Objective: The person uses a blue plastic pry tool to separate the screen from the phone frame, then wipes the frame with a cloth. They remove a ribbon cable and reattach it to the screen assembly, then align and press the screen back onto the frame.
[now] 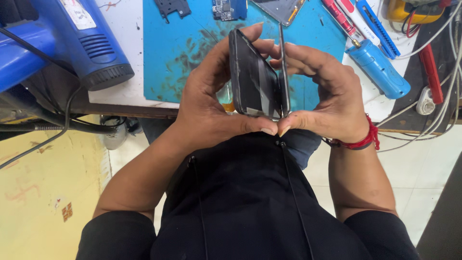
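Black cloth of the person's shirt (240,202) fills the bottom of the view, closest of all. Just above it, both hands hold a dark phone (251,79) up in the air, over the edge of the blue work mat (183,48) on the white bench (122,72).

The left hand (211,103) wraps around the phone body, fingers curled behind it and the thumb pressed flat along the bottom edge. The right hand (327,96) pinches a thin flat panel (284,72) — it looks like the screen or the back cover — with fingers bent over its top and the thumb tip touching the left thumb tip.

The two parts open like a book. They meet at the bottom by the thumbs and gape at the top. The phone's long side runs up and down in the view, top end pointing away from the person toward the mat.

What could go wrong, I think: if the hands pull the parts too wide, the thin panel could bend and crack — or a small cable inside could tear. A slip of the thumbs could drop it all.

A blue heat gun (91,43) lies to the left, and a blue tool (380,70) lies to the right.
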Available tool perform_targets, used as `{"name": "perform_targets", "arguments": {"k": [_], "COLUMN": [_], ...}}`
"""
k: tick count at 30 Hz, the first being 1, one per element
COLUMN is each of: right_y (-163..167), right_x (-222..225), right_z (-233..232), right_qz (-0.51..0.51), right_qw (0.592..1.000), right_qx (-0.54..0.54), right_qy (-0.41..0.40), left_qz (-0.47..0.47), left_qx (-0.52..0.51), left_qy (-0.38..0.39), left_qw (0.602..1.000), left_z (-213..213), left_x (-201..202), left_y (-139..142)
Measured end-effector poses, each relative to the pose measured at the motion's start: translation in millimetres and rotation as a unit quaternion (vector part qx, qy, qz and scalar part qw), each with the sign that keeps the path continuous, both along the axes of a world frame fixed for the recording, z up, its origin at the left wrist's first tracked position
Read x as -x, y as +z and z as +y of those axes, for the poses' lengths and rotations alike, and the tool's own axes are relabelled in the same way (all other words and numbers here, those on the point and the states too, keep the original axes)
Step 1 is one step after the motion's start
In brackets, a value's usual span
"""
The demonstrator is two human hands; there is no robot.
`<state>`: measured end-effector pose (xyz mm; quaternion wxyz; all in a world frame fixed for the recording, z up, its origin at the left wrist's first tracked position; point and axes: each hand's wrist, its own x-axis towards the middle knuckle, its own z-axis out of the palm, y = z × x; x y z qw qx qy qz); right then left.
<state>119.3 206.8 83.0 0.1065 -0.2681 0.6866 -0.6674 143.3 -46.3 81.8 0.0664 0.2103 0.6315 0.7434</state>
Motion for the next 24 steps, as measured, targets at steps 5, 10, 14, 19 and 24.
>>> {"name": "perform_targets", "arguments": {"k": [5, 10, 14, 19, 24], "right_y": [-7, -11, -14, -18, -19], "right_x": [-4, -11, -19, -29, -43], "right_z": [-2, -9, -18, -34, -44], "right_qz": [0.039, 0.067, 0.124, 0.149, 0.232], "right_qw": [0.998, 0.995, 0.982, 0.976, 0.949], "right_qx": [-0.047, -0.063, -0.117, -0.106, -0.163], "right_qy": [-0.030, -0.044, -0.078, -0.118, -0.136], "left_qz": [-0.016, -0.053, -0.100, -0.115, -0.076], "left_qx": [-0.034, -0.074, -0.133, -0.186, -0.147], "left_qy": [0.010, -0.010, -0.030, -0.039, 0.015], "left_qw": [0.999, 0.996, 0.986, 0.975, 0.986], "left_z": [7, 8, 6, 7, 11], "left_x": [-3, -8, -10, -9, -11], "left_y": [-1, -8, -13, -20, -20]}}
